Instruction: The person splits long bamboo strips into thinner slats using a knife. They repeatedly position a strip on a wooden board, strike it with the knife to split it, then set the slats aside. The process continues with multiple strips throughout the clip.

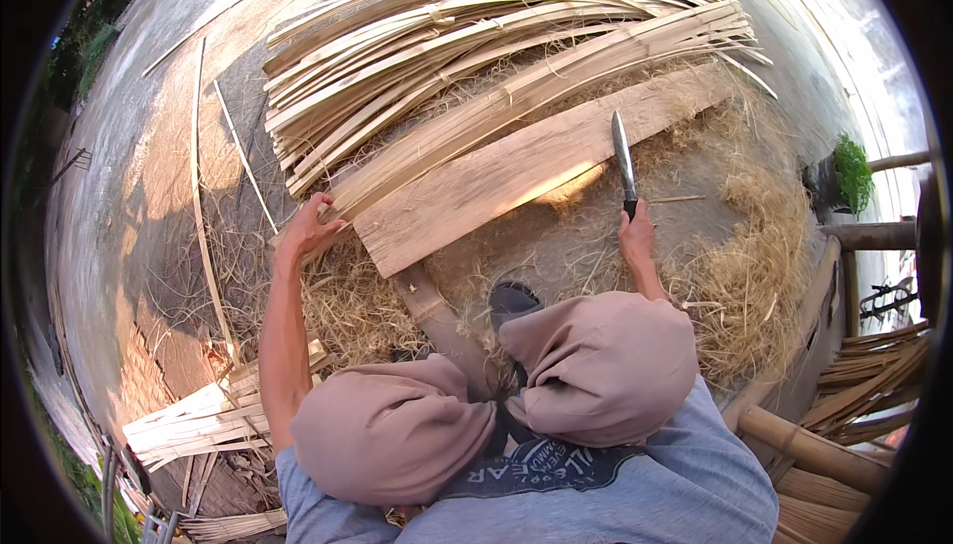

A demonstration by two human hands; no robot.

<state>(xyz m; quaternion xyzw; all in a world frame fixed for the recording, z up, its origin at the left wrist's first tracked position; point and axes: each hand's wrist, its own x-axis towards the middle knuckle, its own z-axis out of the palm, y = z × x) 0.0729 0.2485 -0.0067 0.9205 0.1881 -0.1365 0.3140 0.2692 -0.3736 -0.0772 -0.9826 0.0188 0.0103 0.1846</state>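
My right hand (637, 233) is closed round the dark handle of a knife (623, 155). Its long blade points away from me and passes over the edge of a wide wooden plank (496, 182). To the left, my left hand (312, 227) has its fingers and thumb curled round the near end of a long bamboo strip (476, 119). This strip lies on the far side of the plank, roughly parallel to it. Just beyond spreads a thick pile of thin split bamboo strips (397, 72). Exactly how many strips my left fingers hold is hidden.
Heaps of curly shavings (749, 281) cover the ground at right and near my knees. More pale strips (204, 415) lie at lower left. A long thin strip (199, 187) rests on the ground at left. Bamboo poles (814, 450) and brown strips (874, 380) stand at right.
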